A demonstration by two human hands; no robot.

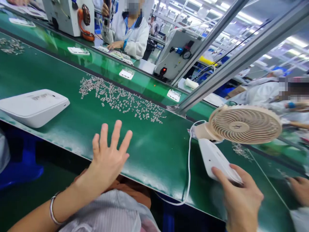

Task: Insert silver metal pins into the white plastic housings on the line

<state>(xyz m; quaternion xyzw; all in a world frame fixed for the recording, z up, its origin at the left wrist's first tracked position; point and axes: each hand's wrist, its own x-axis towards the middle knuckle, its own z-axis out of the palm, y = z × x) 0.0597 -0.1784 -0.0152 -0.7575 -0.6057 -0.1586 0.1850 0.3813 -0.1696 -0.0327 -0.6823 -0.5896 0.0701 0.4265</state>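
My left hand [109,161] is over the front edge of the green table [154,148], fingers spread, holding nothing. At the right, my right hand [241,193] grips the near end of a white device [217,159], thumb on one side and fingers on the other. The device lies just below a beige fan [241,125] with a white cable. Beyond my left hand, many small metal parts [123,100] are scattered on the table. A larger white device [36,104] rests at the far left.
Behind the table runs a green conveyor [147,83] carrying white pieces [126,73]. A metal post [217,61] rises at its edge. Across it a person [135,35] works. Another person's hand [300,190] is at the far right.
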